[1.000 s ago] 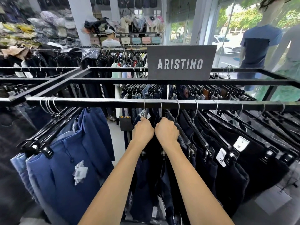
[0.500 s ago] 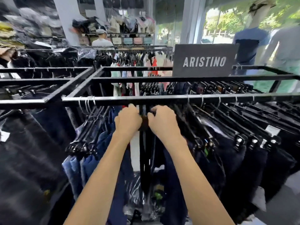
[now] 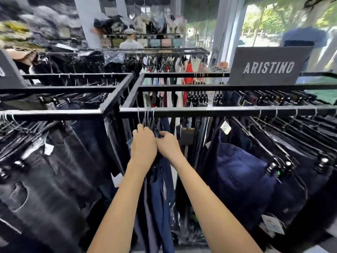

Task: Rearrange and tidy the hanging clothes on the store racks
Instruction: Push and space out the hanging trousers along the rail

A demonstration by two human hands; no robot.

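- The blue trousers (image 3: 160, 190) hang from wire hanger hooks (image 3: 145, 117) on the near rail (image 3: 218, 111), at the left end of the right-hand rack, straight ahead of the person.
- The left hand (image 3: 144, 145) is curled over the tops of these hangers, just below the rail; its fingers wrap forward around the hanger necks, so this grip is closed on the hangers rather than spread.
- The right hand (image 3: 168, 145) sits just beside the left hand, touching it at the knuckles; its fingers are bent and pinch the top of the same bunch of hangers from the right side.
- The trousers fall directly beneath both hands, between the two forearms, with their hooks rising just above the fingers to the rail.
- To the right, well apart from the hands, dark navy trousers (image 3: 242, 176) hang on black clip hangers, slanted along the same rail, some with paper tags.
- To the left, on the neighbouring rack, grey-black jeans (image 3: 54, 170) hang from their own rail (image 3: 51, 112).
- A grey sign (image 3: 268, 67) reading ARISTINO stands on the far rail at the right.
- Farther back another rack carries coloured garments (image 3: 175, 70), and a person in a cap (image 3: 130, 40) stands beyond it near shelves of folded goods.
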